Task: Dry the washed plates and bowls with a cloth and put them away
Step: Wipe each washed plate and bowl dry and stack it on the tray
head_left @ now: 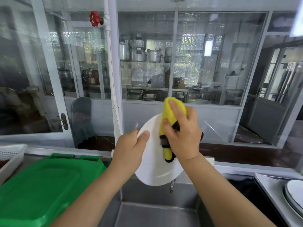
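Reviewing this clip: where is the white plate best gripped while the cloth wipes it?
At its left rim, from the left, as the left hand does. The white plate is tilted up over the sink, and the right hand presses the yellow cloth across its right side.

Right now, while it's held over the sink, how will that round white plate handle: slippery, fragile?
The round white plate looks rigid and glossy, so probably slick if damp. The left hand pinches only its rim, so it could pivot under the yellow cloth pressed by the right hand. Likely breakable over the steel sink.
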A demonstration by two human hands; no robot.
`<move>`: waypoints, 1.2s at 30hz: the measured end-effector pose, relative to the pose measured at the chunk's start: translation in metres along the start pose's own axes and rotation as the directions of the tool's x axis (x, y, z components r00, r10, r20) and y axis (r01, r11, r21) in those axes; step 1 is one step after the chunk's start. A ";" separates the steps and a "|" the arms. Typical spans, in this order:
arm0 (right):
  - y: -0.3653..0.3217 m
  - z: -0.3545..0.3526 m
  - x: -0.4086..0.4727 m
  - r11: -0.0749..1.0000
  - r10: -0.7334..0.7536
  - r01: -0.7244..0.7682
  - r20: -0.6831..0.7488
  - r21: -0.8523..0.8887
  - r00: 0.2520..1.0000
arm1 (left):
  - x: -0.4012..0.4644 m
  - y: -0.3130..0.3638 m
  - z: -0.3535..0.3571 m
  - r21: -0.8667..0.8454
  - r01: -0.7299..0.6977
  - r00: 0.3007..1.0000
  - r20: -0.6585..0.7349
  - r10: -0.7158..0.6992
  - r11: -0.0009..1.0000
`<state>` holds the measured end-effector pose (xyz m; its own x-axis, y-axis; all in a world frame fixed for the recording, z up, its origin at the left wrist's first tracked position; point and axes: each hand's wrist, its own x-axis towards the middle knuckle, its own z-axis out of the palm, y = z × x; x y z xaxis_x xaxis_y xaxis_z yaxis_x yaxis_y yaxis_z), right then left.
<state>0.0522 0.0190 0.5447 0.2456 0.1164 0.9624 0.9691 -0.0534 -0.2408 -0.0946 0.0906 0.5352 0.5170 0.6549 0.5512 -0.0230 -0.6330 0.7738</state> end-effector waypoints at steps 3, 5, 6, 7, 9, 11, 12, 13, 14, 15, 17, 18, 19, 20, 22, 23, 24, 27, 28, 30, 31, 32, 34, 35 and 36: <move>0.004 0.005 -0.009 0.882 0.452 -0.430 -0.082 0.194 0.888 | -0.009 0.002 0.002 -0.052 -0.060 0.989 -0.140 0.052 0.997; 0.007 0.006 -0.016 0.795 0.579 -0.526 -0.122 0.301 0.806 | -0.014 0.003 0.003 -0.075 -0.071 0.989 -0.135 0.061 0.995; 0.010 0.004 -0.018 0.785 0.596 -0.539 -0.135 0.306 0.791 | -0.015 0.002 0.004 -0.087 -0.050 0.994 -0.098 0.041 0.995; 0.012 0.002 -0.018 0.788 0.597 -0.547 -0.132 0.282 0.791 | -0.013 0.002 0.003 -0.100 -0.013 0.999 -0.042 0.008 0.995; 0.015 -0.005 -0.018 0.823 0.558 -0.534 -0.101 0.193 0.823 | -0.006 0.001 -0.001 -0.115 0.093 0.992 0.094 -0.083 0.989; 0.015 -0.011 -0.015 0.906 0.422 -0.417 -0.059 0.074 0.905 | 0.002 0.001 -0.007 -0.114 0.175 0.973 0.173 -0.154 0.978; 0.014 -0.013 -0.014 0.945 0.328 -0.327 -0.031 0.019 0.944 | 0.005 0.001 -0.009 -0.098 0.190 0.968 0.185 -0.169 0.977; 0.013 -0.014 -0.013 0.971 0.238 -0.238 -0.004 -0.027 0.971 | 0.006 0.000 -0.010 -0.080 0.189 0.968 0.184 -0.172 0.979; 0.011 -0.016 -0.011 0.985 0.162 -0.161 0.015 -0.064 0.987 | 0.007 -0.001 -0.009 -0.072 0.184 0.970 0.173 -0.169 0.980; 0.009 -0.016 -0.009 0.991 0.094 -0.092 0.025 -0.093 0.995 | 0.008 -0.002 -0.008 -0.074 0.179 0.974 0.155 -0.166 0.981; 0.004 -0.016 -0.004 0.991 -0.070 0.076 0.053 -0.107 0.996 | 0.006 -0.001 -0.004 -0.084 0.170 0.979 0.124 -0.159 0.982; 0.001 -0.015 -0.002 0.979 -0.167 0.175 0.078 -0.102 0.983 | 0.005 0.000 -0.001 -0.093 0.163 0.981 0.121 -0.152 0.982; -0.002 -0.013 -0.001 0.960 -0.251 0.261 0.106 -0.101 0.962 | 0.003 0.001 0.002 -0.105 0.155 0.982 0.123 -0.142 0.982; -0.006 -0.011 -0.001 0.942 -0.305 0.320 0.135 -0.104 0.943 | 0.001 0.003 0.004 -0.114 0.148 0.984 0.121 -0.134 0.982; -0.010 -0.009 0.001 0.934 -0.320 0.339 0.162 -0.111 0.934 | -0.001 0.003 0.006 -0.132 0.135 0.988 0.095 -0.123 0.982; -0.009 -0.010 0.002 0.943 -0.291 0.311 0.159 -0.116 0.943 | -0.003 0.002 0.006 -0.145 0.130 0.990 0.075 -0.120 0.981; -0.007 -0.013 0.003 0.956 -0.245 0.265 0.151 -0.129 0.958 | -0.004 0.002 0.004 -0.165 0.131 0.991 0.051 -0.124 0.978; 0.005 -0.020 0.001 0.978 -0.038 0.059 0.106 -0.199 0.994 | -0.007 -0.002 -0.002 -0.268 0.163 0.984 -0.024 -0.176 0.949; 0.009 -0.022 -0.003 0.974 0.024 -0.004 0.090 -0.225 0.996 | -0.007 -0.004 -0.003 -0.326 0.167 0.978 -0.062 -0.198 0.930; 0.011 -0.022 -0.014 0.957 0.109 -0.087 0.066 -0.276 0.992 | -0.007 -0.005 -0.006 -0.419 0.165 0.967 -0.111 -0.231 0.893; 0.010 -0.021 -0.019 0.944 0.137 -0.113 0.058 -0.309 0.989 | -0.007 -0.006 -0.006 -0.441 0.160 0.965 -0.117 -0.234 0.883; 0.009 -0.020 -0.021 0.929 0.158 -0.131 0.050 -0.346 0.986 | -0.007 -0.007 -0.005 -0.461 0.157 0.965 -0.119 -0.236 0.873; 0.004 -0.018 -0.021 0.904 0.176 -0.145 0.042 -0.402 0.983 | -0.008 -0.007 -0.001 -0.499 0.167 0.961 -0.111 -0.253 0.850; 0.000 -0.016 -0.019 0.901 0.169 -0.133 0.051 -0.413 0.984 | -0.008 -0.006 0.000 -0.505 0.170 0.959 -0.112 -0.260 0.846; -0.005 -0.015 -0.018 0.903 0.149 -0.106 0.072 -0.416 0.986 | -0.007 -0.005 0.002 -0.506 0.170 0.957 -0.118 -0.263 0.846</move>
<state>0.0427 0.0022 0.5307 0.3882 0.1781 0.9042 0.8394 -0.4733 -0.2672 -0.0964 0.0883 0.5263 0.3998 0.8424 0.3612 -0.3646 -0.2154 0.9059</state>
